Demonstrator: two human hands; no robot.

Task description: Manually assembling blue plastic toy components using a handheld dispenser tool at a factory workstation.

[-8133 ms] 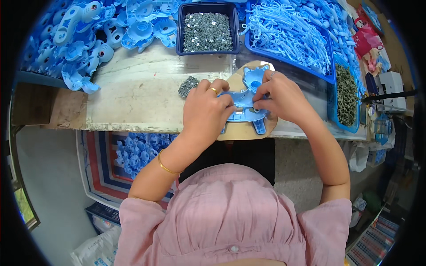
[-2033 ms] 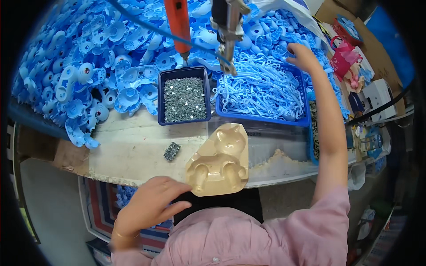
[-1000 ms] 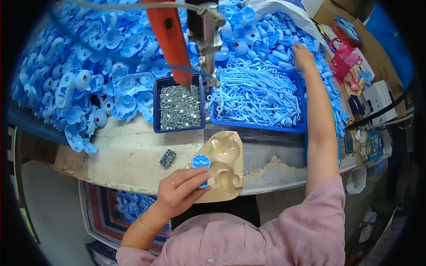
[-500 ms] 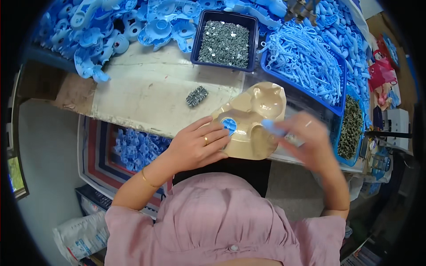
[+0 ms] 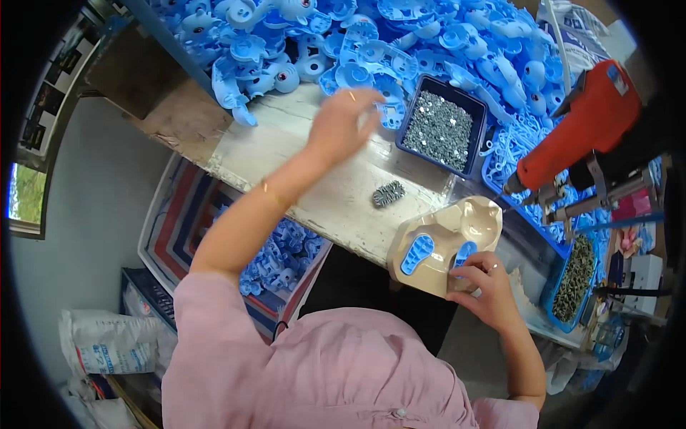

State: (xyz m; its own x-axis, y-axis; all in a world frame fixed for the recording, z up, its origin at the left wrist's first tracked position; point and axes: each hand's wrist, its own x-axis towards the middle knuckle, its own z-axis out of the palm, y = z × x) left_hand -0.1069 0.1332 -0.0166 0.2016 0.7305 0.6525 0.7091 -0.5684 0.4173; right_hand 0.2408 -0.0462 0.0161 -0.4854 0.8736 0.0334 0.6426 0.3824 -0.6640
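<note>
A tan moulded holder (image 5: pixel 443 236) with hollows rests near the table's front edge. One blue foot-shaped plastic piece (image 5: pixel 417 254) sits in its left hollow, and a second blue plastic piece (image 5: pixel 466 252) in the right hollow. My right hand (image 5: pixel 487 289) has its thumb and fingers curled at this second piece, partly covering it. Farther left, my left hand (image 5: pixel 343 125) is stretched out over the table by the pile of blue plastic shells (image 5: pixel 354 53). It is slightly blurred, with thumb and fingers apart and nothing visible in them.
A dark blue bin of small metal parts (image 5: pixel 439 129) stands beyond the holder. A small dark metal cluster (image 5: pixel 388 194) lies nearby. At the right hang a red power screwdriver (image 5: pixel 589 118) and its metal fittings. Blue baskets hold thin blue parts (image 5: pixel 525 146) and screws (image 5: pixel 574 279).
My left hand has left the holder and reached away toward the shells. My right hand has brought a blue piece down into the holder's right hollow. The view has turned, and the red screwdriver now shows.
</note>
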